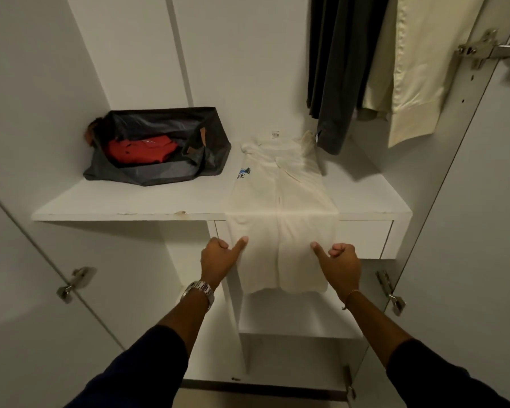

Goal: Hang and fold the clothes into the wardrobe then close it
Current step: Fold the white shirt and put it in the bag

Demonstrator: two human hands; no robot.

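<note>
Both hands grip the lower part of a cream T-shirt (280, 219) that lies folded lengthwise on the wardrobe shelf (124, 206) and hangs over its front edge. At the garment's left edge the left hand (220, 257) has its thumb laid flat on the front of the cloth and its fingers curled behind; at the right edge the right hand (337, 262) mirrors it, thumb pressed on the front, fingers curled at the side. Between the two hands the cloth hangs smooth, with a seam-like fold running down its middle, and its hem falls a little below both wrists. A metal watch (198, 291) sits on the left wrist, a thin bracelet (351, 295) on the right, and dark sleeves cover both forearms.

Beyond the hands, the upper part of the shirt stretches back across the shelf, with a small blue and black print near its left side and the collar end bunched toward the back wall. Farther back and to the left of the left hand, a dark open bag (159, 148) rests on the same shelf, with a folded red garment (140, 148) inside. Above and to the right of the right hand, a dark grey garment (340, 69) hangs with a cream shirt (415, 69) just beside it. Directly behind the hanging cloth is a white drawer front (362, 238). Open wardrobe doors stand at either side, metal hinges showing.
</note>
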